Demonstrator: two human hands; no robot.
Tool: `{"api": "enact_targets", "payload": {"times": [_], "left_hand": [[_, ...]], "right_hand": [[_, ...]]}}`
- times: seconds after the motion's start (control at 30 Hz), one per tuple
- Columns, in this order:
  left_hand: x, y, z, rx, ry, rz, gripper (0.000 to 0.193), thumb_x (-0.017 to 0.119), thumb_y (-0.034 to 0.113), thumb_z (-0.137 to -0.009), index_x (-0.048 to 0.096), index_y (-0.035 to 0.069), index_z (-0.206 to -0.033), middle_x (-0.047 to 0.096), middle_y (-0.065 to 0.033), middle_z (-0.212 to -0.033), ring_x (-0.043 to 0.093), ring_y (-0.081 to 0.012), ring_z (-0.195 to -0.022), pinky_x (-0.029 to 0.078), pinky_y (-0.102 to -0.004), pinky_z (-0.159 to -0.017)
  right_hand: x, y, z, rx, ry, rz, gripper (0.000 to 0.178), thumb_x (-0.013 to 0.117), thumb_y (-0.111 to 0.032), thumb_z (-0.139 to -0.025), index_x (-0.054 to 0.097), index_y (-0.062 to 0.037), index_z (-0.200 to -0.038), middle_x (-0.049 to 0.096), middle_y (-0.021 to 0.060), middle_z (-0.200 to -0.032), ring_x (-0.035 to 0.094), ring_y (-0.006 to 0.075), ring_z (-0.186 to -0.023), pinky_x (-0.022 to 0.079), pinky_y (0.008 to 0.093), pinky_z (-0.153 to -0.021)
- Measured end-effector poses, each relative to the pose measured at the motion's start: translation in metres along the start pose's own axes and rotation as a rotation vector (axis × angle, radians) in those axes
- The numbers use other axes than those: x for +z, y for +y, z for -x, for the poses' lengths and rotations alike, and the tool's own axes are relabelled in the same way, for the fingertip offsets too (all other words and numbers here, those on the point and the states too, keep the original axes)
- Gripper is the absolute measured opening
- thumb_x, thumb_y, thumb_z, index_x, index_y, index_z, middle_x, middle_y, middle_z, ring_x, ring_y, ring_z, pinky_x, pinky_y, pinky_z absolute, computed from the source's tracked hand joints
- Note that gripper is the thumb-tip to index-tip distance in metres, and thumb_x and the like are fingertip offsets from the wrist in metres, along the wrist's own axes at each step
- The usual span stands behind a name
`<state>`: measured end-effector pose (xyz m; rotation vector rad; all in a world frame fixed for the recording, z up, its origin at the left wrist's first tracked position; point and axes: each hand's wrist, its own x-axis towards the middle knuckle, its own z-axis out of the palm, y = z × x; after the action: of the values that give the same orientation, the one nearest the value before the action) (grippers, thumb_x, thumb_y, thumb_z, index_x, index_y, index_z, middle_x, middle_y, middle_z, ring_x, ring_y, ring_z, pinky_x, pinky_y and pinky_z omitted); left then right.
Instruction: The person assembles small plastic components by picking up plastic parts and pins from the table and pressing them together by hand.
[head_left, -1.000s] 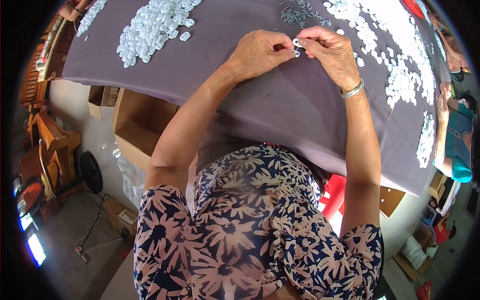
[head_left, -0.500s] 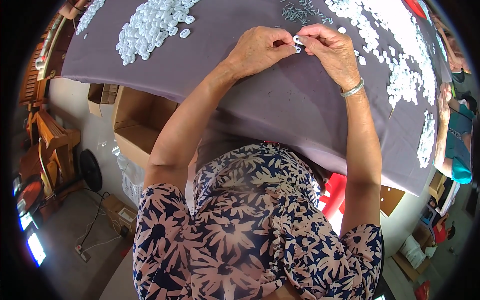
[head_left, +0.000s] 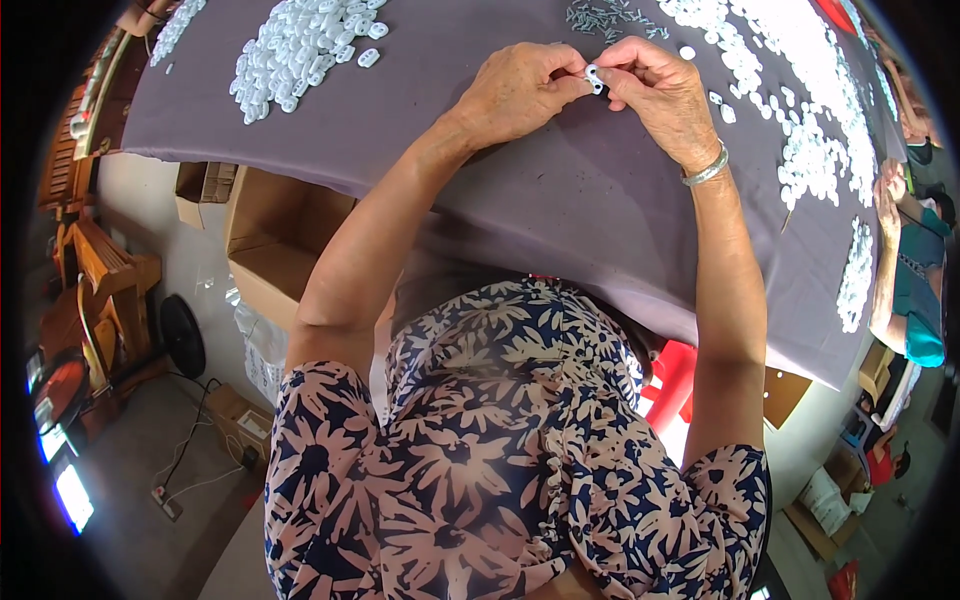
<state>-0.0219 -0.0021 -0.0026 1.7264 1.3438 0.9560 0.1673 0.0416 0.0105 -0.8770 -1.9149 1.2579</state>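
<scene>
Table cloth [head_left: 590,230]: grey-purple, with small bits lying on it along the top of the frame.
Cardboard box [head_left: 270,265]: brown and open, by the cloth's edge at the left.
Left hand [head_left: 515,92]: at the top middle. My thumb and first finger are almost closed, with just the edge of a little white piece [head_left: 595,78] between them.
Right hand [head_left: 655,98]: just beside the other, a bracelet [head_left: 708,165] on its wrist. My thumb and first finger pinch that same white piece from the right side.
Where it is: up off the cloth, between my two hands. I see dark holes in it, but my fingers hide a lot, so I can't tell if it is one part or two.
Left heap [head_left: 295,58]: white oval pieces with holes, upper left. Maybe these are the done ones; I can't be sure.
Grey pins [head_left: 605,18]: a loose bunch at the top middle, past my hands.
Right heap [head_left: 812,160]: lots of white bits, spread down the upper right.
How far: I think the one I hold is half made. Many pins and bits lie loose, so lots looks left.
</scene>
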Motion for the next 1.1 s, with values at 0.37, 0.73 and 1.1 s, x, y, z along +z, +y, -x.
{"api": "enact_targets", "payload": {"times": [0.37, 0.73, 1.1], "left_hand": [[-0.004, 0.005, -0.003, -0.073, -0.079, -0.078, 0.016, 0.060, 0.018, -0.088, 0.064, 0.003, -0.091, 0.060, -0.0009, -0.073, 0.057, -0.0102, -0.068, 0.048, -0.0264, -0.065], [-0.011, 0.010, 0.000, -0.167, -0.119, 0.228, 0.016, 0.060, 0.020, -0.090, 0.065, 0.005, -0.091, 0.056, 0.0032, -0.072, 0.051, -0.0051, -0.065, 0.042, -0.0214, -0.057], [-0.018, 0.010, 0.001, -0.141, -0.155, 0.380, 0.020, 0.058, 0.025, -0.092, 0.065, 0.007, -0.097, 0.057, 0.0044, -0.076, 0.050, -0.0054, -0.069, 0.040, -0.0214, -0.061]], "right_hand": [[-0.004, -0.001, -0.003, 0.046, -0.038, 0.039, 0.006, 0.060, -0.003, -0.089, 0.064, -0.0027, -0.093, 0.062, -0.0021, -0.083, 0.055, 0.0041, -0.069, 0.048, 0.0180, -0.060], [0.009, -0.001, 0.003, -0.110, 0.011, 0.220, 0.022, 0.067, 0.008, -0.079, 0.060, -0.0041, -0.097, 0.060, -0.0054, -0.082, 0.054, 0.0001, -0.071, 0.048, 0.0167, -0.062], [0.016, -0.003, 0.002, -0.214, 0.113, 0.249, 0.022, 0.068, 0.007, -0.077, 0.061, -0.0048, -0.095, 0.060, -0.0048, -0.080, 0.053, 0.0000, -0.069, 0.047, 0.0167, -0.060]]}}
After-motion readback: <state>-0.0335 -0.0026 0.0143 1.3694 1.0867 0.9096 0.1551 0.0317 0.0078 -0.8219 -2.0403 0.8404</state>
